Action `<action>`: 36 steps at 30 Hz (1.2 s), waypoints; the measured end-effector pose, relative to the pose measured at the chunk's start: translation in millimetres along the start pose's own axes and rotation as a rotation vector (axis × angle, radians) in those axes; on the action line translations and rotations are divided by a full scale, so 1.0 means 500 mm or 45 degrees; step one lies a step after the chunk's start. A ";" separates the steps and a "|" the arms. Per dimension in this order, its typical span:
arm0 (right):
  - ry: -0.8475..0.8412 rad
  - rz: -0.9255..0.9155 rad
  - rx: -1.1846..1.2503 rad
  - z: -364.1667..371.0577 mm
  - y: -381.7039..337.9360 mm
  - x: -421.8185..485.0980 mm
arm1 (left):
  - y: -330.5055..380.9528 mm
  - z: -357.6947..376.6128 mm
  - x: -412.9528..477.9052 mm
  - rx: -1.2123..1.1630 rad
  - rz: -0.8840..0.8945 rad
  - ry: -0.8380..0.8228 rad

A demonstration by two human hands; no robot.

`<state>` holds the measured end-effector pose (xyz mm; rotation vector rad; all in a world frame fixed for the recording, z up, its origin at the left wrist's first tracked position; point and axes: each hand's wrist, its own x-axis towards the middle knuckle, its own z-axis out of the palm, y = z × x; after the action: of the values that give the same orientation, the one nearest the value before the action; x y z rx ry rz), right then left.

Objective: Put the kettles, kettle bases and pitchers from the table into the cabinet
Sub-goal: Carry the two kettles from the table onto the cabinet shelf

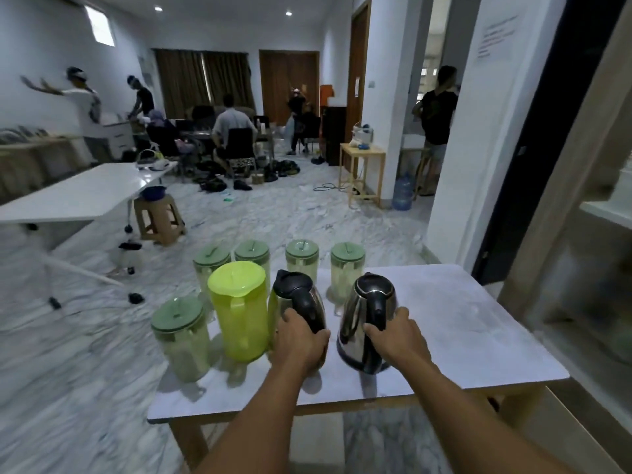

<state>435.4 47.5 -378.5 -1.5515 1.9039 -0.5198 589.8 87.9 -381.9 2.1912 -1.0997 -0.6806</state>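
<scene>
Two steel kettles with black lids and handles stand on the white table [461,323]. My left hand [301,340] is shut on the black handle of the left kettle [294,295]. My right hand [396,336] grips the handle of the right kettle [359,323], which leans slightly. A bright lime pitcher [239,309] stands left of the left kettle. Several clear pitchers with pale green lids surround it: one at the front left [181,340] and others in a back row [347,271]. Kettle bases are not visible.
A cabinet with a glass door [588,268] stands to the right of the table. Beyond lie a marble floor, a white folding table [78,193], a brown stool [159,217] and several people at the far end.
</scene>
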 end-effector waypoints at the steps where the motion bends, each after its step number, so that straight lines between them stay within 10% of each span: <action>1: -0.002 0.052 0.056 0.016 -0.003 0.034 | 0.004 0.019 0.031 -0.077 -0.057 0.029; 13: 0.085 0.421 0.422 0.124 -0.007 0.182 | 0.030 0.122 0.166 -0.422 -0.434 0.139; 36: 1.204 0.489 0.719 -0.327 -0.078 -0.331 | 0.305 -0.265 -0.219 -0.632 0.577 -0.279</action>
<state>372.0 185.7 -198.1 -0.5490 2.3085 -1.6348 539.2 140.7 -164.3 1.4132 -1.3116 -0.8832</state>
